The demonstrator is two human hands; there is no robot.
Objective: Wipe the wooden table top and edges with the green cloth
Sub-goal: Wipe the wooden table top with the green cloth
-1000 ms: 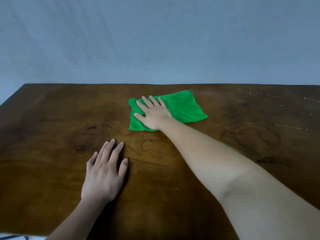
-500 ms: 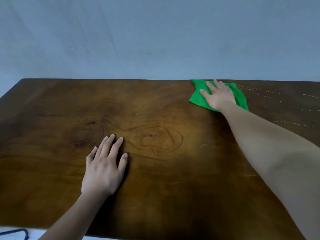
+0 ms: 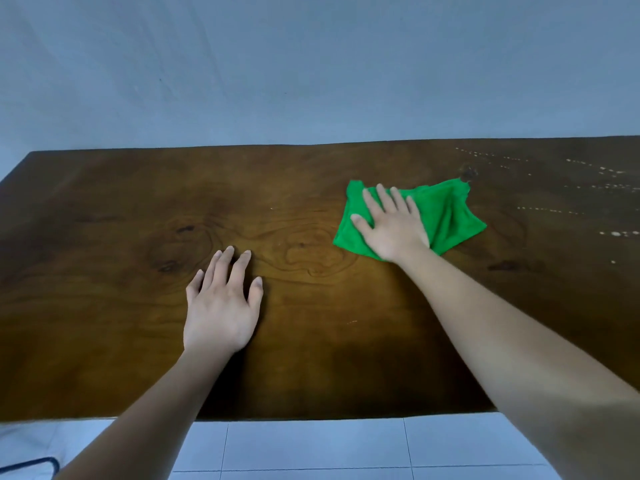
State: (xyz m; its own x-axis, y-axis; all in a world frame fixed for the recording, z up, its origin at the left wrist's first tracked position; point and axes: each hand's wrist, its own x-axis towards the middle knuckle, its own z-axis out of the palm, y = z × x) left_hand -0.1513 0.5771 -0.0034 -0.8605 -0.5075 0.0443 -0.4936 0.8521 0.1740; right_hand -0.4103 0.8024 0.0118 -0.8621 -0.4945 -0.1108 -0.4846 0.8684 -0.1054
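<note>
A dark brown wooden table (image 3: 104, 209) fills the middle of the head view. The green cloth (image 3: 450, 216) lies crumpled on its right half. My right hand (image 3: 391, 226) presses flat on the cloth's left part with straight, spread fingers. My left hand (image 3: 221, 303) rests flat on the bare wood, left of centre, fingers straight and pointing away from me. Nothing is held in it.
Pale specks and streaks (image 3: 602, 174) dot the table's far right. A dark knot (image 3: 468, 173) sits just beyond the cloth's far corner. A blue-grey wall (image 3: 311, 64) rises behind the table. White floor tiles (image 3: 311, 445) show below the near edge.
My right hand has drawn the cloth back from the far edge toward me, onto the right half of the table top. My left hand stays flat in place.
</note>
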